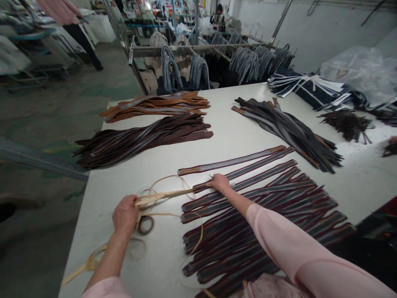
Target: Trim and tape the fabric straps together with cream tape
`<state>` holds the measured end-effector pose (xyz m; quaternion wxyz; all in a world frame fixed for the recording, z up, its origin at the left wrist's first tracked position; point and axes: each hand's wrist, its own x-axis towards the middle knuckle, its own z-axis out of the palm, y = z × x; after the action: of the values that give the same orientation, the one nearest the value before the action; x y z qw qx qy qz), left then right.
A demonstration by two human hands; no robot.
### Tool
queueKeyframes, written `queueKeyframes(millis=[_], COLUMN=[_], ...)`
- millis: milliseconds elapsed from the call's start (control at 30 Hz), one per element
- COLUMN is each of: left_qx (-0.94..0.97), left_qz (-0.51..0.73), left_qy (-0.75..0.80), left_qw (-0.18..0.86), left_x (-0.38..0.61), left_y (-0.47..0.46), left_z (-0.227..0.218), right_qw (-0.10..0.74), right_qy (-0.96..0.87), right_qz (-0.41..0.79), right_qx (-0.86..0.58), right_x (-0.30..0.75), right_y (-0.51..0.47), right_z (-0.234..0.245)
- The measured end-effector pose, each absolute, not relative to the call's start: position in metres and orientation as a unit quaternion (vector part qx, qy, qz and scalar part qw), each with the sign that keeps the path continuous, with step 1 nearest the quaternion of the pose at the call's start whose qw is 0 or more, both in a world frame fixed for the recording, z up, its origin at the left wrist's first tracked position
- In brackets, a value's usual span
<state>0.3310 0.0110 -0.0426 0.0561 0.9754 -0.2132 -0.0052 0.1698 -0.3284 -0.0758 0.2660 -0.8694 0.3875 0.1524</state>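
White tbl w/ strips, rack bhd.

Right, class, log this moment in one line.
Left hand: gripping thin tan strips; Right hand: touching grey, maroon-edged fabric strip; Nearby: brown ring-shaped roll on white table

Looping tan tape, flat maroon-edged strip

This is a textile workshop, judging by the strips, bundles and scraps spread over the broad tabletop, the clear plastic heaped near its edge, the metal rack hung with grey loops, and, in the background, cluttered worktables and people around a stained floor.
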Motion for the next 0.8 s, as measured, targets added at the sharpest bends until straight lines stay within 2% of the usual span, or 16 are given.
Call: queueKeyframes(millis=[200,333,500,667,800], left_qx=[0.984,0.980,0.972,0.980,0.982], left_qz=[-0.042,-0.034,-0.006,0.020,-0.118], left_qy=[-0.145,-0.147,-0.174,-0.186,-0.142], left_qw=[0.097,0.133,0.156,0.073,0.034], left_x=[0.330,0.330,0.335,0.352,0.369], left_y=[0.028,0.023,0.016,0.038,0.063], left_z=[-0.051,-0.052,-0.044,-0.041,-0.049], right_qw=[0.182,0.143,0.187,0.211,0.213], right_qy=[0.391,0.314,0.239,0.272,0.309], right_qz=[0.137,0.114,0.147,0.134,0.126], right_qx=[-0.892,-0.932,-0.941,-0.929,-0.918], right_x=[0.170,0.173,0.184,0.186,0.188], right_y=[-0.310,-0.294,-0.278,-0.275,-0.272], right_z=[-0.074,-0.070,-0.076,-0.084,-0.083])
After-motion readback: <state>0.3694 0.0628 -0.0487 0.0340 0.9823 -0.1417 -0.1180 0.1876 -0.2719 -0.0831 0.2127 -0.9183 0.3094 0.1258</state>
